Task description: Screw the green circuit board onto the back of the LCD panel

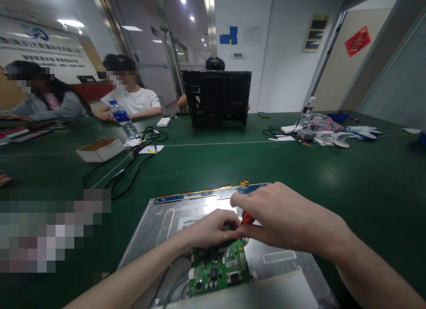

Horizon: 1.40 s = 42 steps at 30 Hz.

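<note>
A large silver metal panel [149, 238] lies on the green table, with a green circuit board [218, 269] on its middle and a narrow blue board [189, 197] along its far edge. Over the upper end of the green board, my left hand [213, 227] is closed, its fingertips bent near the board; what they hold is hidden. My right hand [276, 216] is wrapped round a red-and-black tool handle [246, 217], thumb and fingers meeting just beside my left hand. The tip of the tool is hidden.
Black cables [133, 167], an open box [100, 150] and a water bottle [124, 119] stand at left. A black monitor casing [218, 100] is upright ahead. Bags and gloves [333, 134] lie far right. Other people sit beyond and at left.
</note>
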### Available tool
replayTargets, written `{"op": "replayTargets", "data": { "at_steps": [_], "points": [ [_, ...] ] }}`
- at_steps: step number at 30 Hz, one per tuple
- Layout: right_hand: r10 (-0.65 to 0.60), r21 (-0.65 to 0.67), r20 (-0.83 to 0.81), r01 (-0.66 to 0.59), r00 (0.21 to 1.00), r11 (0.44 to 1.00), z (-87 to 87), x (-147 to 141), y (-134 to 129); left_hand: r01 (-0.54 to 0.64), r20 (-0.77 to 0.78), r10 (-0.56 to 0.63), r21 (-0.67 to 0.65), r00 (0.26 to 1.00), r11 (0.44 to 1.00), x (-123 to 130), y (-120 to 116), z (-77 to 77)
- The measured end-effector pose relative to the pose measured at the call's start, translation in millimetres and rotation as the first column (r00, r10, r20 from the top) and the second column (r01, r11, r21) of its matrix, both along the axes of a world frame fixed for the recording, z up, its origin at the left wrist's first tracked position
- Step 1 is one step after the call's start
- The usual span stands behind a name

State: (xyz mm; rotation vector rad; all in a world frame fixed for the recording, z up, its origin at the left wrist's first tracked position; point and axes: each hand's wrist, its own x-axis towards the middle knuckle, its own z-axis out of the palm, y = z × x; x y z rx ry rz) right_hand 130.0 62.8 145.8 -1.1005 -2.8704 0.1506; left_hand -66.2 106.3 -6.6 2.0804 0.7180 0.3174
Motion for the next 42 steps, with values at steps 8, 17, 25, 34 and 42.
{"op": "replayTargets", "data": {
  "at_steps": [8, 17, 25, 34, 42],
  "points": [
    [-0.007, 0.014, -0.011, 0.008, 1.000, 1.000, -0.3, 0.0, -0.9, -0.010, 0.013, 0.010, -0.008, 1.000, 1.000, -0.7, -1.2, -0.2],
    [0.035, 0.022, -0.002, -0.035, 0.999, 0.999, -0.2, 1.2, -0.7, -0.015, 0.004, 0.015, 0.010, 1.000, 1.000, -1.0, -1.1, -0.6],
    [-0.002, -0.004, 0.000, 0.002, 1.000, 1.000, 0.5, 0.7, -0.3, -0.013, 0.014, 0.013, -0.017, 1.000, 1.000, -0.3, -0.9, -0.3],
    [0.021, 0.008, -0.008, -0.021, 1.000, 1.000, 1.4, 1.6, -1.7, -0.023, -0.009, 0.023, -0.002, 1.000, 1.000, -0.8, -1.0, 2.7],
    [0.001, -0.010, -0.005, -0.001, 1.000, 1.000, 1.7, 1.5, -2.0, -0.013, -0.017, 0.012, -0.005, 1.000, 1.000, -0.2, -0.8, 2.1]
  ]
}}
